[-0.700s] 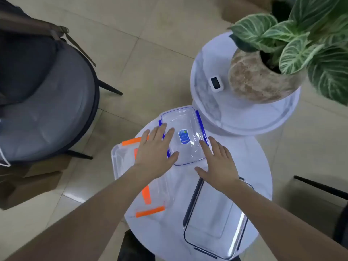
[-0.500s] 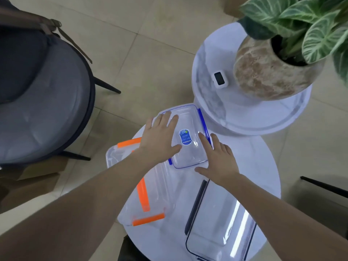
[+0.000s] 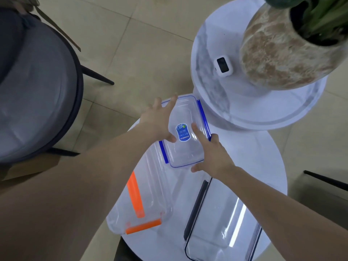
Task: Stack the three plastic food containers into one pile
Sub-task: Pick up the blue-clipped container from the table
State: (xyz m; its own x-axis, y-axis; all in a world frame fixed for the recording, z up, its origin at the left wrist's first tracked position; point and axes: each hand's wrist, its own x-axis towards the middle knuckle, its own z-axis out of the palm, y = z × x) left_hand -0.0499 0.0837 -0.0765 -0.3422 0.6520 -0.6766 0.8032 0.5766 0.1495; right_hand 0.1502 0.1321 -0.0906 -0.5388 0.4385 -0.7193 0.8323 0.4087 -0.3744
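Observation:
Three clear plastic containers lie on a round white table (image 3: pixel 259 162). The small blue-clipped container (image 3: pixel 185 147), with a blue label on top, sits at the far side. My left hand (image 3: pixel 157 121) grips its left edge, fingers over the far corner and thumb on the lid. My right hand (image 3: pixel 211 153) holds its right and near edge. The orange-clipped container (image 3: pixel 148 200) lies at the near left, partly under my left forearm. The largest, black-clipped container (image 3: pixel 224 223) lies at the near right under my right forearm.
A taller round white table (image 3: pixel 254 110) stands behind, carrying a mottled plant pot (image 3: pixel 278 53) and a small white device (image 3: pixel 223 65). A grey cushioned chair (image 3: pixel 35 87) is at the left. Another chair's dark leg (image 3: pixel 325 179) shows at the right.
Both hands have moved forward and closed around the blue-clipped container's sides. The camera has moved closer and tilted down.

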